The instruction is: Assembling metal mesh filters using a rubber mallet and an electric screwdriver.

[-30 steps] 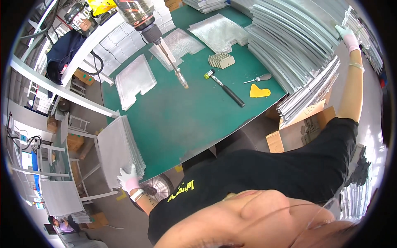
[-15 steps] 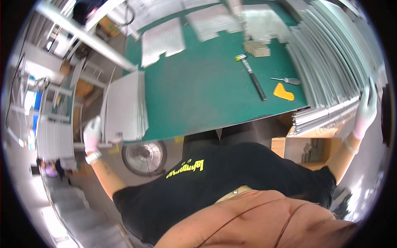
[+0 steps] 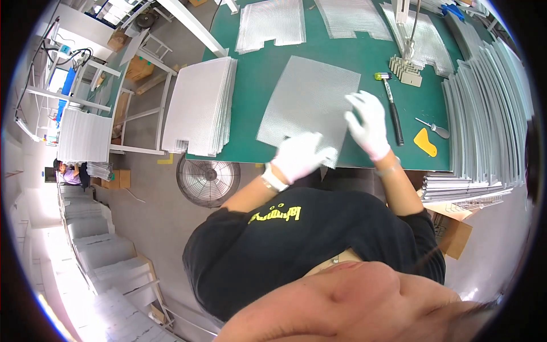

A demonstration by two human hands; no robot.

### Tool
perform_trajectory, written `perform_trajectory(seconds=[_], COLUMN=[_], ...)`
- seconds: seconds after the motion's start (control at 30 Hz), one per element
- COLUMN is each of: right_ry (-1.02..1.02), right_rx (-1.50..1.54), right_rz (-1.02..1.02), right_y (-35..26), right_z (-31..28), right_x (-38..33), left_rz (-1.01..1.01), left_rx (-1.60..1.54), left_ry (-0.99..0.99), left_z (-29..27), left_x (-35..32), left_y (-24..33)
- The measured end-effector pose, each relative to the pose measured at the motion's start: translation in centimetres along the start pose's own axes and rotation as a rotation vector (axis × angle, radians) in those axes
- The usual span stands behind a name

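A grey mesh sheet (image 3: 310, 100) lies at a slant on the green tabletop in front of me. My left hand (image 3: 300, 156), in a white glove, is at the sheet's near edge with its fingers apart. At the sheet's right edge is my right hand (image 3: 367, 124), also gloved, its fingers spread and their tips over or against the mesh. Neither hand visibly grips anything. To the left, a stack of similar mesh sheets (image 3: 199, 105) rests at the table's edge, with a notch at its near corner.
Right of the sheet lie a mallet (image 3: 393, 108), a screwdriver (image 3: 436, 129) and a yellow scraper (image 3: 424, 143). Small beige blocks (image 3: 405, 72) stand behind them. Thin grey-white frames (image 3: 484, 114) are piled at the right. More mesh sheets (image 3: 270, 24) lie at the back. A fan (image 3: 209, 176) stands on the floor.
Both hands have come inward from the left stack and the right-hand pile. The mesh sheet now lies mid-table, where bare green surface showed before. The view has shifted.
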State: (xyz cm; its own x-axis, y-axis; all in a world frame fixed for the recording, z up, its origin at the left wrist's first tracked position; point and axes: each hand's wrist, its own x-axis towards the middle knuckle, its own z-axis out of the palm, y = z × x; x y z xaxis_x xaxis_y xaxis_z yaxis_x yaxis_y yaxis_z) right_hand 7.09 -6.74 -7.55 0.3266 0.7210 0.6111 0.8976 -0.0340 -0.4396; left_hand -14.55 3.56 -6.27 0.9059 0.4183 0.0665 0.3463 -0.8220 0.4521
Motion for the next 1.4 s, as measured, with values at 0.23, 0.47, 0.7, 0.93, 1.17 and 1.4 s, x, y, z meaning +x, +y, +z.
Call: perform_trajectory(seconds=[0.23, 0.47, 0.7, 0.93, 1.17, 1.4], right_ry=[-0.557, -0.228, -0.519, 0.218, 0.137, -0.175], right_rx=[-0.230, -0.008, -0.290, 0.549, 0.303, 0.119], right_rz=[-0.062, 0.074, 0.503, -0.017, 0.136, 0.513], right_y=[6.2, 11.0, 7.4, 3.7, 6.6, -1.4], right_z=[6.9, 15.7, 23.1, 17.9, 8.6, 2.3], right_x=[1.8, 18.7, 27.5, 28.8, 18.2, 1.7], left_rz=[-0.040, -0.643, -0.864, -0.707, -0.225, -0.444], left_rx=[0.086, 0.437, -0.111, -0.300, -0.505, -0.154], left_ry=[0.107, 0.327, 0.375, 0.972, 0.774, 0.459], left_z=[-3.0, -5.4, -5.7, -8.0, -10.7, -3.2], left_x=[14.0, 28.7, 31.3, 29.0, 19.3, 4.4], left_y=[-9.0, -26.1, -31.3, -32.4, -19.1, -8.6])
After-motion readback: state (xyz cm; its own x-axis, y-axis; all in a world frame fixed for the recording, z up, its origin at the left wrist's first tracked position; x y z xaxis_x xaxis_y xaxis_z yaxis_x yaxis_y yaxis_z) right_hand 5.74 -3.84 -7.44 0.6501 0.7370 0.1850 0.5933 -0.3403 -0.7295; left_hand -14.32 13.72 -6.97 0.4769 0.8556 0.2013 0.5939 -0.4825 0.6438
